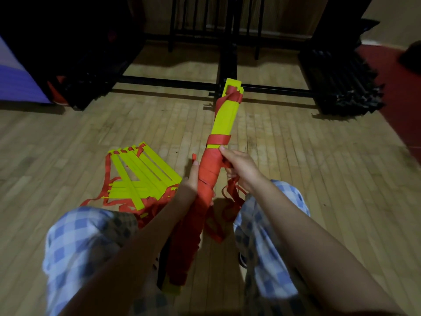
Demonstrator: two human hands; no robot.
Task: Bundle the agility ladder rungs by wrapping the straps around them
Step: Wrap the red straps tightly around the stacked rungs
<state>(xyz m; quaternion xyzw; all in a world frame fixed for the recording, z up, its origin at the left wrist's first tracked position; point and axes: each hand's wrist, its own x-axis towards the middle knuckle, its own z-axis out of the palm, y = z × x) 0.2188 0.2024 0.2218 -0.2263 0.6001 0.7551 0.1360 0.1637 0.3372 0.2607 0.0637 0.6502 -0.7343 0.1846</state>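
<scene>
So both hands grip the rung bundle (224, 115), long axis pointing away and up. Left hand (190, 179) wraps it; right hand (239, 167) pinches a strap (230, 190).

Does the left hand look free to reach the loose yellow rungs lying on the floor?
Probably not yet: the left hand grips the red-wrapped rung bundle. The loose yellow rungs lie unobstructed just beside it.

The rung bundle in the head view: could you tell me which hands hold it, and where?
Both hands hold it. The left hand grips the rung bundle at its strap-wrapped middle; the right hand pinches the red strap against the bundle's right side.
</scene>
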